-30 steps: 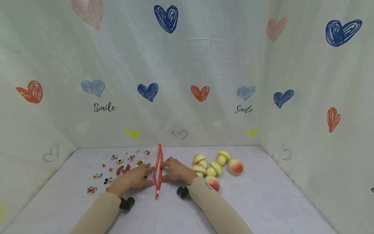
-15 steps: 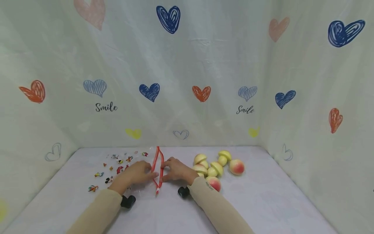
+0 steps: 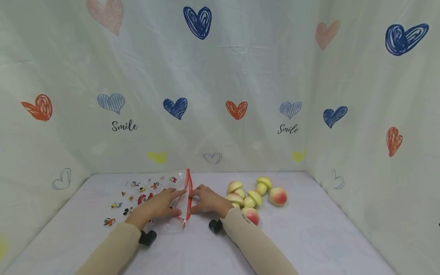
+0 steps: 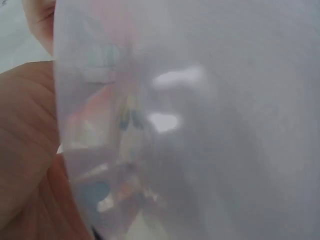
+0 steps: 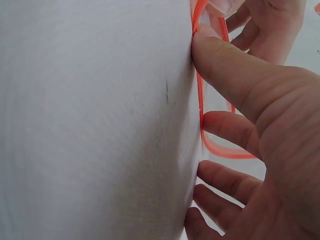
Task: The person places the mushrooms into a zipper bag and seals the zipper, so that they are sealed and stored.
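Observation:
A clear plastic zip bag (image 3: 173, 225) with a red zip edge (image 3: 189, 181) lies on the table, its mouth parted and facing right. Small colourful cartoon figures (image 3: 141, 198) show on or through the bag; which, I cannot tell. My left hand (image 3: 156, 206) is at the left side of the mouth, thumb and fingers spread apart. My right hand (image 3: 209, 200) presses the right red strip (image 5: 201, 95) against the table, thumb and index finger touching it at separate spots. Clear film (image 4: 225, 125) covers most of the left wrist view and hides the left fingertips.
Right of the bag sit several yellowish mushroom-shaped pieces (image 3: 254, 198) and two peach-like fruits, one farther right (image 3: 278, 196) and one by the right sleeve (image 3: 251, 216). Dark wrist devices (image 3: 148, 238) hang under both forearms. A heart-print curtain (image 3: 220, 76) surrounds the table (image 3: 309, 244).
The left red edge was drawn farther away from the right strip half a second ago, and now the upper gap is narrower. My left fingers have shifted along it; the right hand stays put.

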Demonstrator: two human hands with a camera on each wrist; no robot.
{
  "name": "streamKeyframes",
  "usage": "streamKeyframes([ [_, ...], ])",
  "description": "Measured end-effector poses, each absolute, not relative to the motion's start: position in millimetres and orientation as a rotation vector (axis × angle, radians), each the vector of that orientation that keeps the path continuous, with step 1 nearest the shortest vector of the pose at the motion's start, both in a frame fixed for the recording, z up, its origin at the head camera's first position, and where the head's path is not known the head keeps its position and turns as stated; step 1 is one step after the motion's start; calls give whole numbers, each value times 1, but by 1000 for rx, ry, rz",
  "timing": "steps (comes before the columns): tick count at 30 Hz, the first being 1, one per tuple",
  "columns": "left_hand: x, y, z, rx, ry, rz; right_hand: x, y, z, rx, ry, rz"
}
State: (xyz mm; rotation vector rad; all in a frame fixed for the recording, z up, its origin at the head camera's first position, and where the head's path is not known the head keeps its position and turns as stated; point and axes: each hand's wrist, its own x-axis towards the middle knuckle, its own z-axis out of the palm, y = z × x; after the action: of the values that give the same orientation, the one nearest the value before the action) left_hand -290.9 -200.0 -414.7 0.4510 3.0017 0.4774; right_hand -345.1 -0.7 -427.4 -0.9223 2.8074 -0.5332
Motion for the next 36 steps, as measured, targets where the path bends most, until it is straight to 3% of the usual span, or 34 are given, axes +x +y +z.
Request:
streamKeyframes([
  [14, -306, -197, -415, 416, 3015, 493, -345, 0, -427, -941, 2812, -537],
  [25, -314, -190, -416, 296, 2905, 756, -342, 0, -427, -886, 2807, -563],
  [36, -304, -202, -418, 327, 2906, 967, -342, 0, -427, -911, 2815, -553],
])
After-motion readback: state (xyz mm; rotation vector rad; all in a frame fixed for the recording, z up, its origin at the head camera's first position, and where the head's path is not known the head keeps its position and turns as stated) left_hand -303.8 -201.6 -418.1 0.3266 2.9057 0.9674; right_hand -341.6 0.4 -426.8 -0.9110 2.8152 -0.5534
